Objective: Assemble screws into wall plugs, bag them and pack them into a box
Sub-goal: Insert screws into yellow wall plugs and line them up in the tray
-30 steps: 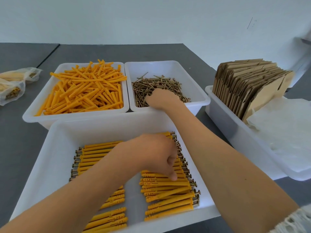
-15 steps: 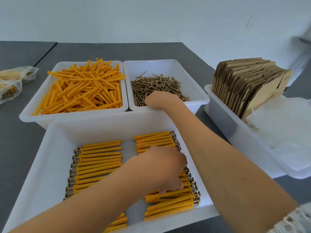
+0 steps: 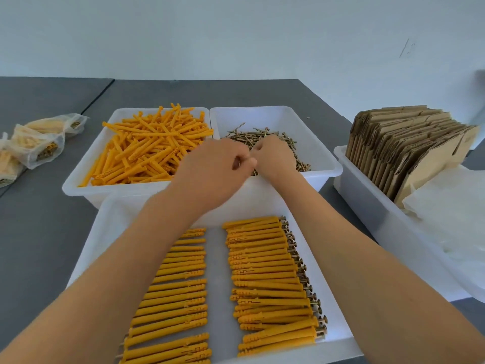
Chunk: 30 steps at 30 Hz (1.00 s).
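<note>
Three white trays [image 3: 325, 164], flat cartons [image 3: 409, 143], bagged sets [image 3: 39, 143]

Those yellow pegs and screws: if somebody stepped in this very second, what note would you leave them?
Left hand: fingers curled, thumb meeting the right hand; what its grip holds, if anything, is unclear.
Right hand: down in the white tub of brass-coloured screws; its grip is hidden.
Loose orange plastic wall plugs fill the tub beside it.
Done: two rows of assembled plugs with screws in the near white tray; a few filled clear bags far left.
Left: more assembling, bagging, then boxing with the flat brown cardboard boxes.
</note>
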Each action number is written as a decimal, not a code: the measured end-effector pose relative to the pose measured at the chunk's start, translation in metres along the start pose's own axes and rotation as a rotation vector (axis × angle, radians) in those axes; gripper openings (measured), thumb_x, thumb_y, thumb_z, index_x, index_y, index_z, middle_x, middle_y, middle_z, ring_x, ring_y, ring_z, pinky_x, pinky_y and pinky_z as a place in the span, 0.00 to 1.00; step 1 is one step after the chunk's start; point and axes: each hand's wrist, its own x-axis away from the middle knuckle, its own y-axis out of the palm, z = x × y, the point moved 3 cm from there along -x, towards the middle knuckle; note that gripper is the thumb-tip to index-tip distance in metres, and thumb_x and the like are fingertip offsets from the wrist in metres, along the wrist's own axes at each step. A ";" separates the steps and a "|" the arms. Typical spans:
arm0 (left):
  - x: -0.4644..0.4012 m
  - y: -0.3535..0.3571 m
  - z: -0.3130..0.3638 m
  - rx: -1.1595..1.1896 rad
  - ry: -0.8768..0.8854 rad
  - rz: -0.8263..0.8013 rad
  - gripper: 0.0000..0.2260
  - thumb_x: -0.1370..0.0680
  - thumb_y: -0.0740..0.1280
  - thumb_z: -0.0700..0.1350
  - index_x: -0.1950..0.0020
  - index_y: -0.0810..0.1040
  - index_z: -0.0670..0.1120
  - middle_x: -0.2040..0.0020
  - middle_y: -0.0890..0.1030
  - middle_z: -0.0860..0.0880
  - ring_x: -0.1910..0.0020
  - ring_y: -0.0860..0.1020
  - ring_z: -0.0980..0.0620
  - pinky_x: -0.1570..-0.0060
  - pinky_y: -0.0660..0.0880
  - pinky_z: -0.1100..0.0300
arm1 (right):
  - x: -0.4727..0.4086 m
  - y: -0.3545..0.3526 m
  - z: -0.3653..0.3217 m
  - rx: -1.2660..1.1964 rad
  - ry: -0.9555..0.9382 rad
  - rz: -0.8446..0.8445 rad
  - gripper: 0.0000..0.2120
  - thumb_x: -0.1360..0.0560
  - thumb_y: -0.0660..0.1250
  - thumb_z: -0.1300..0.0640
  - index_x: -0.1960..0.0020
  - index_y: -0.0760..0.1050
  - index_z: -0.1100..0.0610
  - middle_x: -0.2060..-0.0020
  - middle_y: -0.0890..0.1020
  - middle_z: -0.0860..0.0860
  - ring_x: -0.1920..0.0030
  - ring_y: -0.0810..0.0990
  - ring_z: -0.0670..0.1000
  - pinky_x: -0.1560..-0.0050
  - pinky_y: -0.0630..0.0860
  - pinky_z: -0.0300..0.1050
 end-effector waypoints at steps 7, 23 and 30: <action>0.004 -0.005 -0.107 -0.353 -0.589 -0.126 0.16 0.20 0.59 0.51 0.33 0.73 0.52 0.32 0.70 0.41 0.30 0.62 0.35 0.36 0.64 0.39 | -0.004 -0.013 0.001 -0.372 -0.037 0.275 0.13 0.24 0.62 0.64 0.51 0.84 0.55 0.62 0.83 0.47 0.74 0.72 0.41 0.70 0.69 0.34; -0.001 0.003 -0.115 -0.186 -0.528 0.146 0.06 0.22 0.66 0.49 0.48 0.81 0.57 0.38 0.71 0.49 0.33 0.63 0.41 0.36 0.59 0.41 | 0.006 -0.010 -0.016 -0.784 0.024 0.236 0.11 0.19 0.59 0.60 0.52 0.79 0.55 0.65 0.82 0.49 0.68 0.76 0.44 0.60 0.77 0.43; -0.008 0.004 -0.097 0.001 -0.149 0.305 0.05 0.21 0.67 0.45 0.48 0.79 0.55 0.55 0.79 0.59 0.48 0.77 0.53 0.39 0.62 0.50 | 0.011 -0.011 -0.023 -0.964 0.051 0.064 0.17 0.18 0.56 0.60 0.61 0.78 0.60 0.75 0.78 0.49 0.78 0.68 0.46 0.75 0.68 0.38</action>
